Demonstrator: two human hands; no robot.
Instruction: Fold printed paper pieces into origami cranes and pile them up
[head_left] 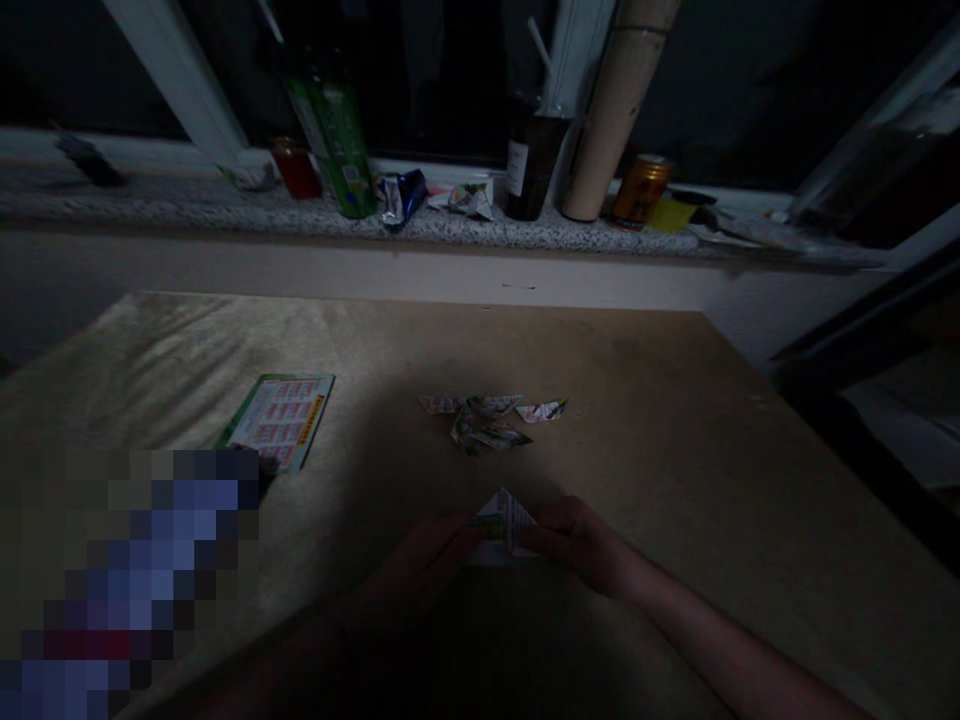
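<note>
A folded piece of printed paper [501,508] with a pointed top stands out pale in the dim light, low in the middle of the head view. My left hand [439,550] is closed on its left side, thumb on top. On its right side my right hand [589,548] pinches the other edge. Just beyond the hands lie several folded paper pieces [487,436] in a loose heap, with one smaller folded paper piece [544,411] at the heap's right. Shadow hides much of the left hand's fingers.
A calendar sheet [289,415] lies to the left on the table [637,400], next to a blurred-out area. Along the granite windowsill [435,228] stand a green bottle [341,150], a dark cup [532,165], a thick tube [615,110] and an orange can [641,190].
</note>
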